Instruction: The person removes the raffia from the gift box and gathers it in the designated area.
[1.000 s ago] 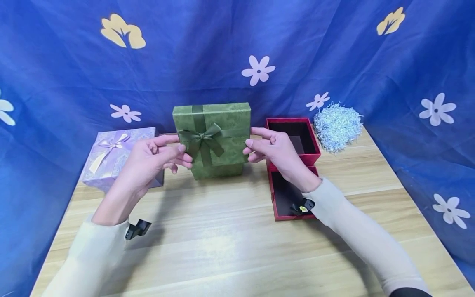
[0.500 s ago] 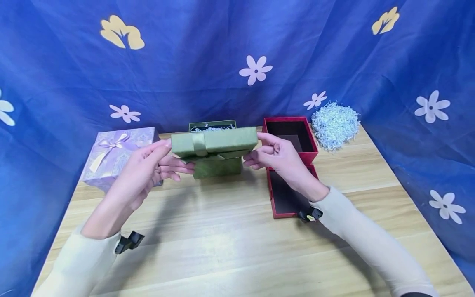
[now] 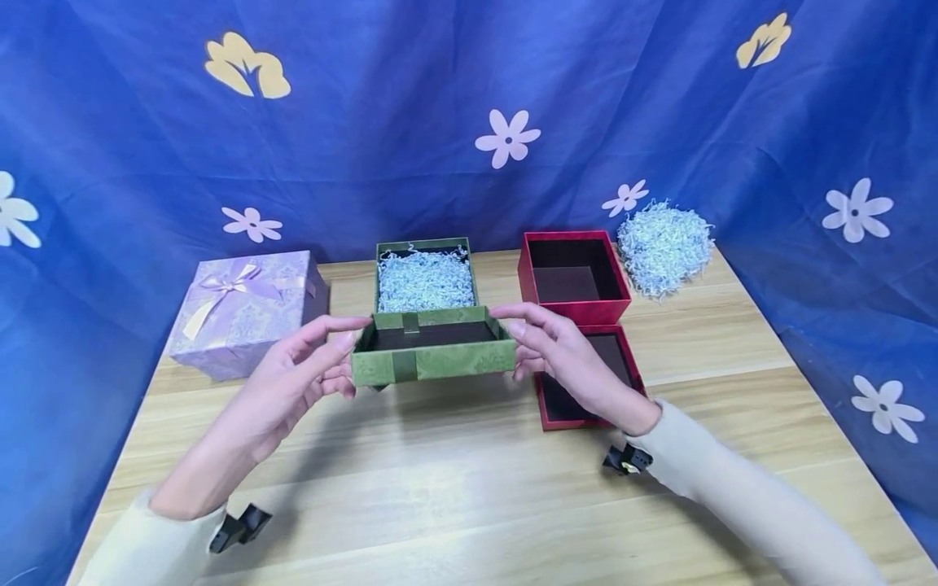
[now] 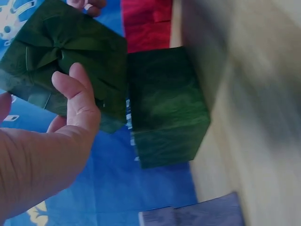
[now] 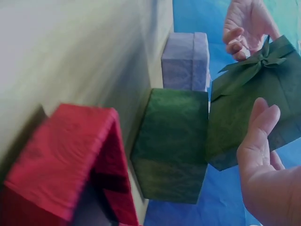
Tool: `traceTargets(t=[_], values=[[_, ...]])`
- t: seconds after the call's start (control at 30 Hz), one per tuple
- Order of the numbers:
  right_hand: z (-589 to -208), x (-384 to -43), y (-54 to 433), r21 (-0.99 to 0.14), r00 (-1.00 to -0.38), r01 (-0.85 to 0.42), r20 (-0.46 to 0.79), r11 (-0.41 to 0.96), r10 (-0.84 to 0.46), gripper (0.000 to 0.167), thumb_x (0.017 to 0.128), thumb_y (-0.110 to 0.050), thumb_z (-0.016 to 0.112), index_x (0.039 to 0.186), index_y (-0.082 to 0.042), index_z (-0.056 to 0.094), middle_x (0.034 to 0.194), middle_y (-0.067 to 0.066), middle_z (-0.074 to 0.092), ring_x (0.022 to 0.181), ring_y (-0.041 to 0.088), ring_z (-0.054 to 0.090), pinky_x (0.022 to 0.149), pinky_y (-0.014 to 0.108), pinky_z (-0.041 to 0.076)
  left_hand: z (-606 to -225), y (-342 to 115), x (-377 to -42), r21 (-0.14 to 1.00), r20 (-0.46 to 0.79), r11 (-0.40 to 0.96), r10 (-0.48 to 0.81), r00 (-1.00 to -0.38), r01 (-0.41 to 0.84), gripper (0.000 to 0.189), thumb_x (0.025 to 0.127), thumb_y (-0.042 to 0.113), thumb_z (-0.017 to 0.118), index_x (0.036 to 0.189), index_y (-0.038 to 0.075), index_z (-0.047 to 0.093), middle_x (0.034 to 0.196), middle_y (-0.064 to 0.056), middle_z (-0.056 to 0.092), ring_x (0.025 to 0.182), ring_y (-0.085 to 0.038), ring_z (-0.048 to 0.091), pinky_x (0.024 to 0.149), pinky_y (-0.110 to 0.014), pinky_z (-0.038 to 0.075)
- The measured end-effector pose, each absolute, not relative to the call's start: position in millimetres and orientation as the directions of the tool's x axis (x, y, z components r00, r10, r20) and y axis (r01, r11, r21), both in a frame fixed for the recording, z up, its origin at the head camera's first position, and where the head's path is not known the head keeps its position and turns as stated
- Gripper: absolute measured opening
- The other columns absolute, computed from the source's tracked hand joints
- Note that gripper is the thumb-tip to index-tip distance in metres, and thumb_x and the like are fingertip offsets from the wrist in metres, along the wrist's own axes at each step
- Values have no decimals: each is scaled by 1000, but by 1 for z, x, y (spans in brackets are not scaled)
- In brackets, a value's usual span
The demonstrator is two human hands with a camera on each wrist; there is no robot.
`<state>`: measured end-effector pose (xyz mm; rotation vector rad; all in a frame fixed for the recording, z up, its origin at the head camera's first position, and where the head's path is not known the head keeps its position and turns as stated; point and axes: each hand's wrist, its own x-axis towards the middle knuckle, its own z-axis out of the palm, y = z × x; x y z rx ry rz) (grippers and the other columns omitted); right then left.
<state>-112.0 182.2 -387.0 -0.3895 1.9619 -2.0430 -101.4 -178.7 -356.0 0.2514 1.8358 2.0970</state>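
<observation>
Both hands hold a green gift-box lid above the table, hollow side up, its dark inside facing the head camera. My left hand grips its left end between thumb and fingers. At the opposite end my right hand pinches the wall in the same way. A ribbon bow shows on the lid's underside in the wrist views. Just behind the lid stands the green box, filled with pale blue shredded paper; the lid hides its front in the head view.
A lavender box with a bow stands at the left. On the right are an open red box and, in front of it, its red lid, hollow side up. A heap of loose blue shredded paper lies at the back right.
The green lid has been tipped from bow side facing me to hollow side up and lowered toward me. The shredded paper in the green box has come into view.
</observation>
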Motion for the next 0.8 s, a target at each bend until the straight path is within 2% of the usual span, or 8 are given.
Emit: traceTargets(t=[0.07, 0.23, 0.33, 0.57, 0.8], values=[[-391, -108, 184, -999, -915, 23, -8, -31, -404, 48, 111, -27, 62, 154, -7, 59, 122, 22, 60, 78, 32, 66, 78, 43, 65, -362, -179, -97, 989, -73, -93, 361, -930, -114, 35, 114, 10, 60, 148, 8, 64, 123, -9, 61, 78, -14, 64, 74, -31, 61], [-397, -101, 188, -1000, -898, 29, -21, -11, -440, 52, 107, -21, 70, 157, -14, 55, 101, 16, 59, 76, 26, 62, 81, 50, 64, -376, -181, -87, 998, -14, -44, 397, -918, -34, 44, 110, 2, 63, 153, 11, 60, 104, -6, 70, 75, -17, 67, 77, -30, 59], [-402, -97, 189, -999, -892, 40, -46, 22, -450, 57, 104, -19, 73, 158, -19, 53, 112, 18, 62, 85, 27, 66, 83, 52, 64, -381, -182, -83, 1000, -11, -11, 439, -898, -18, 53, 108, -2, 65, 158, 10, 53, 107, -8, 69, 77, -17, 68, 80, -31, 60], [-413, -94, 188, -998, -869, 41, -57, 43, -492, 70, 99, -11, 78, 162, -18, 47, 129, 20, 56, 107, 30, 67, 89, 34, 60, -393, -183, -77, 999, -37, 26, 460, -887, -28, 67, 103, -5, 70, 163, 8, 42, 120, -15, 61, 96, -18, 73, 83, -34, 62], [-423, -90, 185, -990, -845, 136, -140, 47, -517, 78, 97, -3, 77, 164, -18, 42, 152, 20, 46, 126, 35, 61, 91, 43, 61, -409, -182, -72, 994, -79, 104, 435, -897, -37, 79, 98, -3, 76, 166, 13, 38, 133, -24, 50, 109, -22, 67, 89, -29, 57]])
